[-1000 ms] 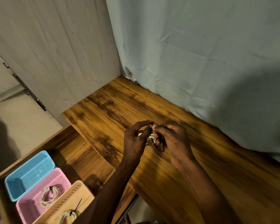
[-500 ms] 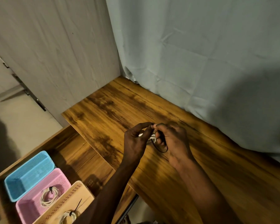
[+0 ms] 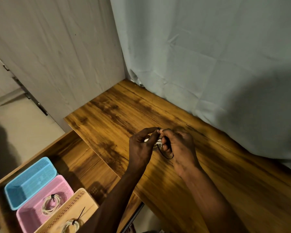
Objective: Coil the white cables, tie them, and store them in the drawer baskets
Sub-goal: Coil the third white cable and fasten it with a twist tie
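Note:
Above the wooden desktop (image 3: 118, 118) my left hand (image 3: 141, 147) and my right hand (image 3: 178, 145) meet fingertip to fingertip. Between them sits a small coil of white cable (image 3: 158, 141), mostly hidden by the fingers. A thin black tie (image 3: 166, 156) loops out below the coil, and my right hand pinches it. My left hand holds the coil. In the open drawer (image 3: 77, 158) at lower left stand a blue basket (image 3: 30, 180), a pink basket (image 3: 40, 216) with a tied white coil (image 3: 51, 205), and a beige basket (image 3: 71, 209) with another tied coil (image 3: 71, 226).
A pale curtain (image 3: 208, 56) hangs along the back and right of the desk. A light panelled wall (image 3: 57, 56) stands at the left. The drawer juts out below the desk's left edge, over a pale floor (image 3: 23, 128).
The hands have drawn slightly closer together and the black loop hangs a little lower below the right hand. The baskets and drawer are unchanged.

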